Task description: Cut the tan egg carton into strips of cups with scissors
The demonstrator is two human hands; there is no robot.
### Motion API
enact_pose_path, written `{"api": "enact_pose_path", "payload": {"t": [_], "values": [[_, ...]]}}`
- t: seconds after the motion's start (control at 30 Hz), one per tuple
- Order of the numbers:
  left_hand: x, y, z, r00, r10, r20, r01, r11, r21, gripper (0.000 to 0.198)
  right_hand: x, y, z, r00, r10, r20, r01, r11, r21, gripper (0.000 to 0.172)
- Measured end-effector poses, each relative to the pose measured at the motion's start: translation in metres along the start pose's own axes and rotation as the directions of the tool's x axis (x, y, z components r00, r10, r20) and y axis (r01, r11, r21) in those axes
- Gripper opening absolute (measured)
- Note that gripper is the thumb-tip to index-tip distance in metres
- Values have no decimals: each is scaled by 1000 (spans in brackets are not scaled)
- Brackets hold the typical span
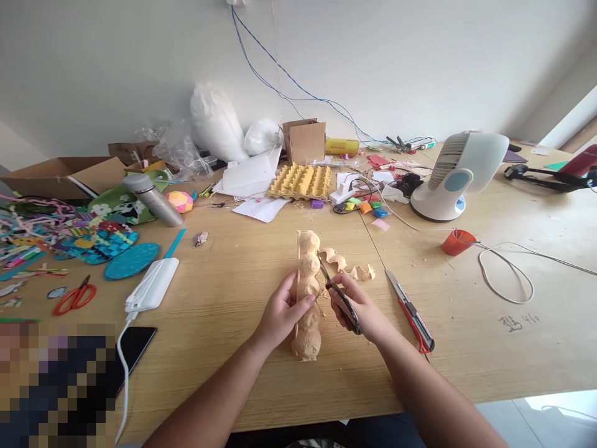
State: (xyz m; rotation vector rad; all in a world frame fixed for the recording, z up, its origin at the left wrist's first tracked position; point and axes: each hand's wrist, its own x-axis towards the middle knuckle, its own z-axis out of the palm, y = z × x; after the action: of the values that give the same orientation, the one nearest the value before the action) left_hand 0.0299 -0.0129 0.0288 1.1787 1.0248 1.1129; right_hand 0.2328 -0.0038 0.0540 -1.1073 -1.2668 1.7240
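A strip of egg carton (308, 333) with a row of rounded cups lies lengthwise in front of me. My left hand (285, 306) grips it about the middle, thumb on top of a cup. In my right hand (357, 303) is a pair of black-handled scissors (345, 300), the fingers wrapped around the handles. The scissor blades point away from me and meet the strip's right edge near the upper cups; how far apart they are is hard to see. A wavy trimmed carton piece (357, 270) rests just beyond my right hand.
A red utility knife (410, 314) lies right of my right hand. Further back are a yellow egg tray (301, 180), a white fan (459, 177) and an orange cup (458, 242). On the left are orange-handled scissors (75, 298), a white power bank (153, 285) and a metal bottle (153, 199).
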Motion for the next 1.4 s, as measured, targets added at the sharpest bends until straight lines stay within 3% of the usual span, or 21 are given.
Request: {"api": "enact_pose_path", "payload": {"t": [0.2,0.43,0.7,0.83,1.03,1.17,1.4], "values": [[-3,2,1,1000,13,-18,-12,998,69,72,0,-2,-3,1000,13,22,-14,1000,24,50],[-3,1,0,999,23,-46,-21,999,49,72,3,0,-2,997,-84,2,84,996,-34,50],[0,-6,-6,998,57,-32,-59,995,-74,74,4,7,2,975,-221,-22,216,967,-137,44],[3,-10,-8,995,89,-45,-93,990,-107,66,5,9,2,970,-241,-39,234,962,-139,45],[5,-7,-6,993,114,-33,-119,940,-321,54,4,7,0,960,-271,-72,261,957,-124,39],[4,-2,-3,997,81,-15,-81,935,-346,56,3,12,-1,938,-343,-53,316,906,-280,32],[-2,7,2,996,26,80,9,912,-410,57,0,15,-3,899,-437,13,360,724,-588,24]]}}
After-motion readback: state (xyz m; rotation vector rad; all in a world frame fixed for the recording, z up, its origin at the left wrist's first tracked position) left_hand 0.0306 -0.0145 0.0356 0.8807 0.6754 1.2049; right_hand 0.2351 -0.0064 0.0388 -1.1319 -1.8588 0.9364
